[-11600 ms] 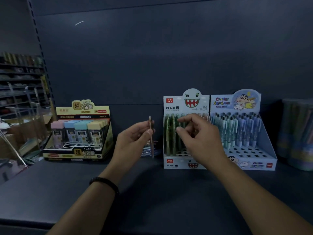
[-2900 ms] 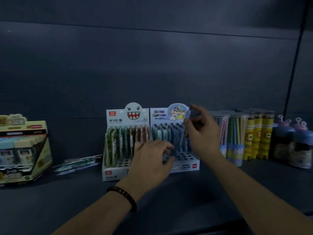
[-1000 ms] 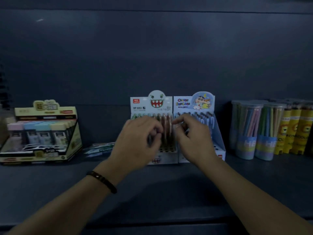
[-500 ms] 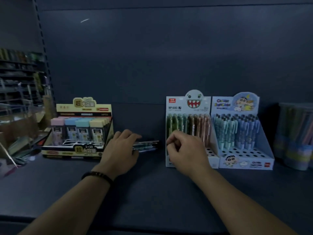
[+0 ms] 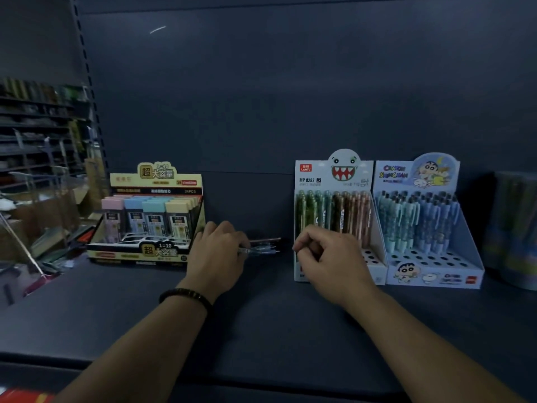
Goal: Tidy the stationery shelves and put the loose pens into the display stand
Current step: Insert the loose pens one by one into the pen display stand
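A few loose pens (image 5: 266,248) lie on the dark shelf (image 5: 261,330) between two display boxes. My left hand (image 5: 218,257) reaches over their left ends, and its curled fingers grip one pen. The monster-face display stand (image 5: 334,181) holds green, brown and pink pens in its back rows, with several open holes in its front right corner. My right hand (image 5: 328,257) hovers in front of this stand's lower left part with its fingers curled and nothing visible in them.
A blue cartoon pen stand (image 5: 421,274) stands right beside the monster stand. A yellow box of pastel lead cases (image 5: 151,251) sits at the left. Blurred tubs of pencils (image 5: 514,228) stand at the far right. Other shelving shows at the far left.
My left hand has closed its fingers on the loose pens it was resting on. My right hand stays curled in front of the monster stand.
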